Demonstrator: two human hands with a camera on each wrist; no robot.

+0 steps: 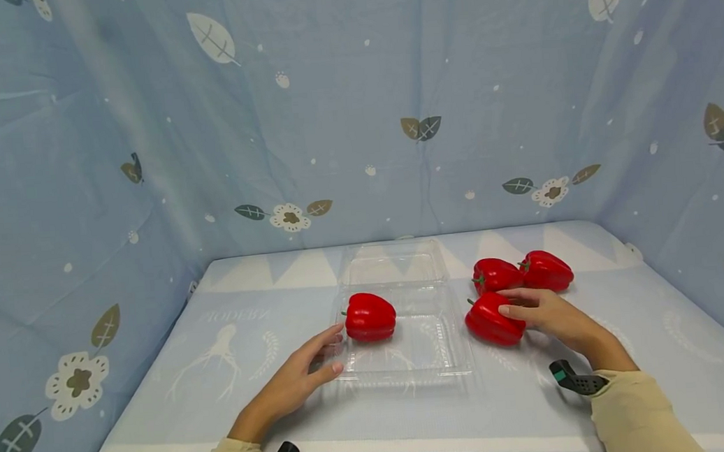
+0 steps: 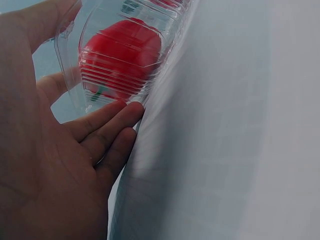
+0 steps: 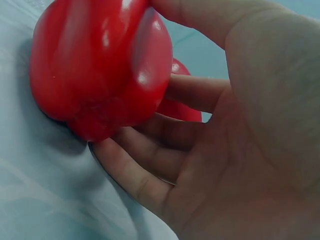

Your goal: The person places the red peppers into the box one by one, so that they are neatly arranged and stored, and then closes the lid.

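A red bell pepper (image 1: 370,317) with a green stem lies in the left part of a clear plastic clamshell box (image 1: 404,375), whose lid is folded back. At the box's left wall is my left hand (image 1: 297,377), its fingers loosely extended along the clear side. Through the ribbed wall the bell pepper (image 2: 122,55) shows in the left wrist view. To the right of the box, my right hand (image 1: 547,314) holds another red bell pepper (image 1: 493,320) between thumb and fingers, low at the table. The right wrist view shows this bell pepper (image 3: 95,65) up close.
Two more red bell peppers, a nearer-left one (image 1: 495,275) and a right one (image 1: 546,270), lie side by side just behind my right hand. The box lid (image 1: 393,269) lies toward the back of the patterned table (image 1: 224,418). Blue printed curtains (image 1: 354,114) enclose the back and sides.
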